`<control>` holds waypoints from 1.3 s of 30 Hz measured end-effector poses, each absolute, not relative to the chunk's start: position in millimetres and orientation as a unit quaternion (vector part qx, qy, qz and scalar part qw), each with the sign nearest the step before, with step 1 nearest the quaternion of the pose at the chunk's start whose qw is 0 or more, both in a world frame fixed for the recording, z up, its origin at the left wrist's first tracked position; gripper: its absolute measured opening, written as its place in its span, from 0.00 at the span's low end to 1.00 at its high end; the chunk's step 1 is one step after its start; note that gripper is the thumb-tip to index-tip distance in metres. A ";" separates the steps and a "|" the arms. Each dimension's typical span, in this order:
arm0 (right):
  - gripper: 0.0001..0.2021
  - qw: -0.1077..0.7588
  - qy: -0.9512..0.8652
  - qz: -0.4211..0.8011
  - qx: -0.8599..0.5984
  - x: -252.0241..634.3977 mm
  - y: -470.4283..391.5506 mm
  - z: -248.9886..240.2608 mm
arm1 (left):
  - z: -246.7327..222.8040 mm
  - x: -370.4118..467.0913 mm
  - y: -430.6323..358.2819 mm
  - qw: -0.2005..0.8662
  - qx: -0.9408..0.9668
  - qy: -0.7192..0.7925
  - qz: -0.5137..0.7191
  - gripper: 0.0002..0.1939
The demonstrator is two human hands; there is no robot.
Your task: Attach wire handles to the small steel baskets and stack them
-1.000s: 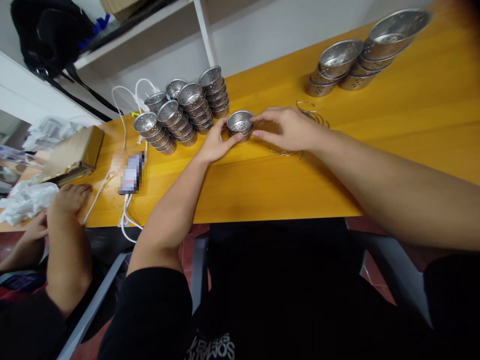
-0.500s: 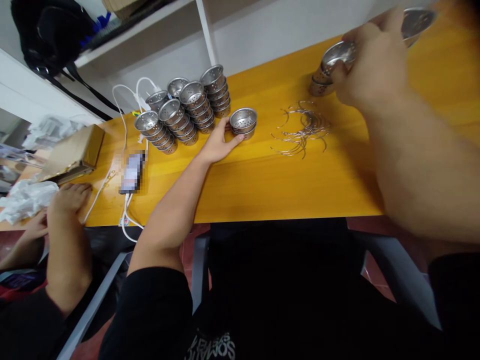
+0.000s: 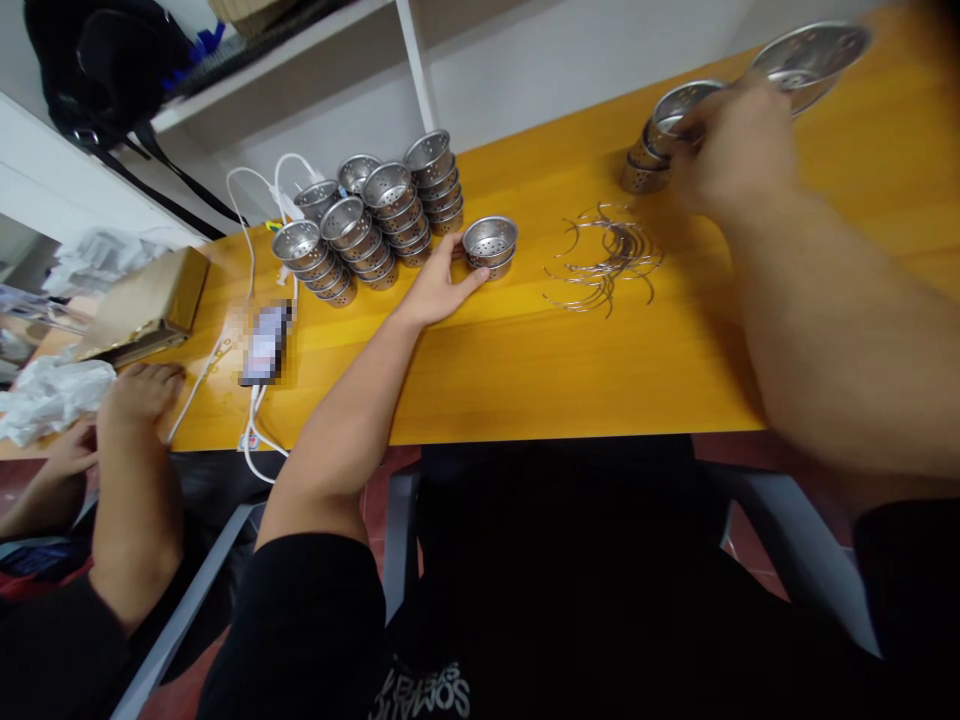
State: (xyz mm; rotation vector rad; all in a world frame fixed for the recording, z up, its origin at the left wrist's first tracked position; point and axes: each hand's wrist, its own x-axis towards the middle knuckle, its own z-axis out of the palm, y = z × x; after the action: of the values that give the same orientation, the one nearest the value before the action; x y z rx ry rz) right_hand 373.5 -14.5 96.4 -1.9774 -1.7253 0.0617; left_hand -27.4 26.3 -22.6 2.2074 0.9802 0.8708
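My left hand (image 3: 442, 288) is curled round a small stack of perforated metal cups (image 3: 490, 240) standing on the table, thumb at the front and fingers at the left side. At the far right, my right hand (image 3: 739, 150), smeared by motion, grips the rim of the top perforated cup (image 3: 684, 105) on another short stack (image 3: 643, 178). A wider metal bowl (image 3: 814, 60) lies just beyond that hand, partly hidden by it. Between my hands, a loose heap of thin curved metal wires (image 3: 611, 258) is spread on the table.
Several tall stacks of perforated cups (image 3: 375, 225) stand left of my left hand. Nearby are a phone (image 3: 266, 342) with white cables, a cardboard box (image 3: 150, 305) and white plastic bags (image 3: 56, 398). Another person's hands (image 3: 142, 395) rest at the table's left end.
My right hand has shifted slightly left, and the top cup in it sits higher and more tilted. More of the wide bowl shows. My left hand stays on its cups.
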 end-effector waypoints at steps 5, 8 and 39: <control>0.20 0.278 -0.630 0.019 -0.725 369.7 -12.0 92.6 | -24.4 -29.3 26.8 0.282 0.827 0.363 0.324 0.62; 0.22 0.327 -0.629 0.011 -0.706 368.4 -9.3 91.6 | -30.1 -33.0 31.0 0.268 0.827 0.366 0.331 0.63; 0.28 0.457 -0.759 0.349 -0.306 288.4 -65.0 67.6 | 30.2 -9.0 -21.7 0.140 0.857 0.334 0.365 0.54</control>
State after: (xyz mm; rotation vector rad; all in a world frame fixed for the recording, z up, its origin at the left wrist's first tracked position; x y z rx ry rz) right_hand 288.4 -65.0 67.6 -0.7536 -1.8709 0.8608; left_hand -9.0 -21.7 30.2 2.4769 0.9660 1.0552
